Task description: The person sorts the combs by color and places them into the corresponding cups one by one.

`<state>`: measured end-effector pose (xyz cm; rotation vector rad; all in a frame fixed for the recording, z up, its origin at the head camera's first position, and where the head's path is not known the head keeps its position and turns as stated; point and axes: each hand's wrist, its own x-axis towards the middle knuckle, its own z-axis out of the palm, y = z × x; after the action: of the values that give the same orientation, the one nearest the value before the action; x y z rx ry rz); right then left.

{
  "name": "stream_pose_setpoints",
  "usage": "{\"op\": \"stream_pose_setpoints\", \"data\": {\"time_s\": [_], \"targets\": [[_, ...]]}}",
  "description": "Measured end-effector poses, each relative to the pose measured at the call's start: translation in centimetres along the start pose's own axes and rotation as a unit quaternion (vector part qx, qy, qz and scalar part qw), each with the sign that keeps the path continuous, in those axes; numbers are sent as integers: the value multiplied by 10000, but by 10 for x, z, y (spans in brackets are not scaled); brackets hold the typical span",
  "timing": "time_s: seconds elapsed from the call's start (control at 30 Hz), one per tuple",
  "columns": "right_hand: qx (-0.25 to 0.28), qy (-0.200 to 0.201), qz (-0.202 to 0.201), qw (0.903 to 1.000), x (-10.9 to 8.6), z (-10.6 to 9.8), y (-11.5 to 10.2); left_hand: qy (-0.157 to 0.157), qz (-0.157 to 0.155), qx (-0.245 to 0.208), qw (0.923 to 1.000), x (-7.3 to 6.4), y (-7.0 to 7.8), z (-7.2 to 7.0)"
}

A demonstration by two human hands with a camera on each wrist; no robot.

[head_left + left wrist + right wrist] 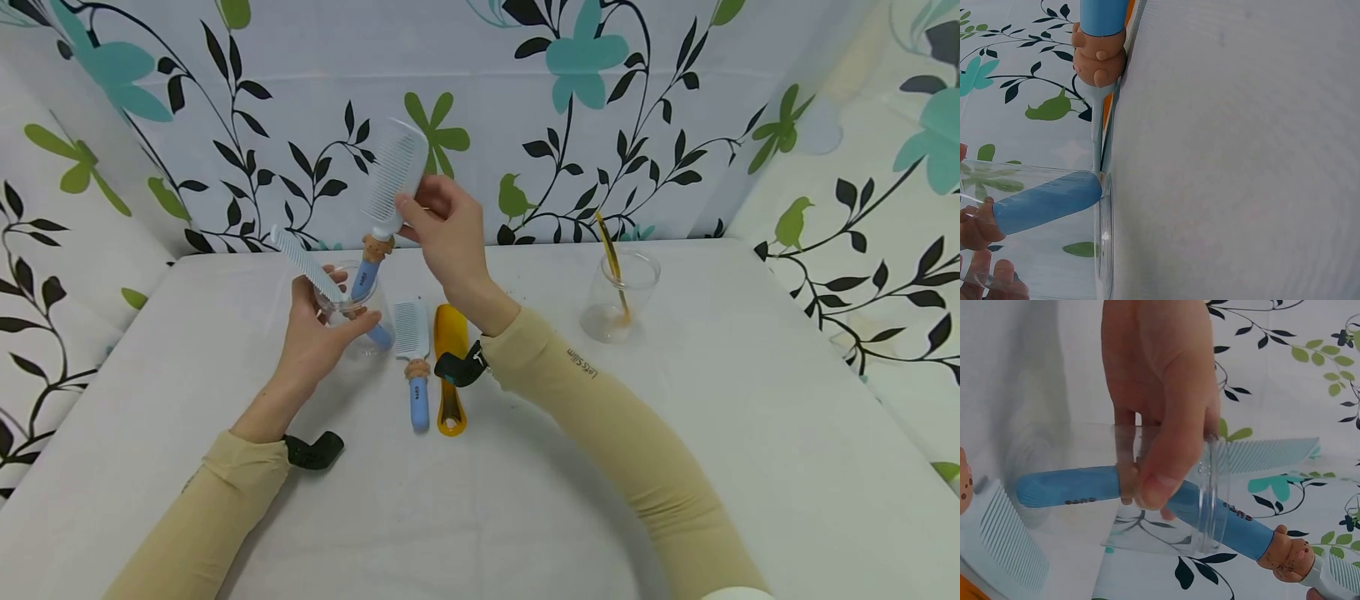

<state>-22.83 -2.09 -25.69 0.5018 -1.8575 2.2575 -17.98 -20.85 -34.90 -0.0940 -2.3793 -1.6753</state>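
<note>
My left hand [318, 333] grips a clear jar [1079, 531] around its side, near the rim. Inside it stands a light-blue comb [303, 262], its blue handle [1066, 487] down and its teeth sticking out at the left. With thumb and fingers my right hand [453, 237] pinches a second, wider comb [396, 179] by its toothed head. That comb's handle [1244, 534] points down into the jar's mouth, below a brown bear-shaped collar [1286, 555]. A third such comb [412, 333] lies on the table beside the jar.
A yellow shoehorn-like piece [452, 329] lies right of the third comb, partly under my right wrist's camera. Farther right stands another clear jar [637, 287], with a slim yellow stick [611, 250] leaning in it. Patterned cloth [480, 100] hangs behind the white table [480, 517].
</note>
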Motion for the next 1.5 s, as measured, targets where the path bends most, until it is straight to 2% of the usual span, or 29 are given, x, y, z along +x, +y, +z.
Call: {"op": "stream_pose_setpoints", "data": {"time_s": [0.1, 0.2, 0.33, 0.47, 0.6, 0.77, 1.0, 1.2, 1.37, 1.5], "targets": [[-378, -196, -132, 9990, -4, 6, 1, -15, -3, 26, 10000, 0, 0, -1], [-883, -398, -529, 9939, -7, 11, 0, -24, -29, 18, 10000, 0, -1, -1], [-1371, -677, -1185, 9811, -11, 17, 0, -7, -74, 10, 10000, -1, -1, -2], [-1594, -987, -1483, 9710, -15, 24, 5, -3, -77, -1, 10000, -1, -1, -2], [-1744, -1164, -1422, 9674, -15, 29, 14, -1, -53, -30, 10000, 0, -1, -1], [-2009, -1165, -1075, 9667, -12, 32, 24, -30, 30, -167, 9999, 1, -2, 0], [-2184, -1312, -668, 9647, -10, 35, 33, -34, -43, -124, 9999, 0, -1, -1], [-2567, -1302, -740, 9548, -8, 36, 38, -23, 31, -105, 9999, 2, 0, -4], [-2561, -1031, -1069, 9552, -8, 38, 45, -71, 34, -106, 9999, 0, -2, -3], [-2678, -935, -1065, 9530, -8, 38, 52, -97, 59, -110, 9999, -1, -2, -4]]}}
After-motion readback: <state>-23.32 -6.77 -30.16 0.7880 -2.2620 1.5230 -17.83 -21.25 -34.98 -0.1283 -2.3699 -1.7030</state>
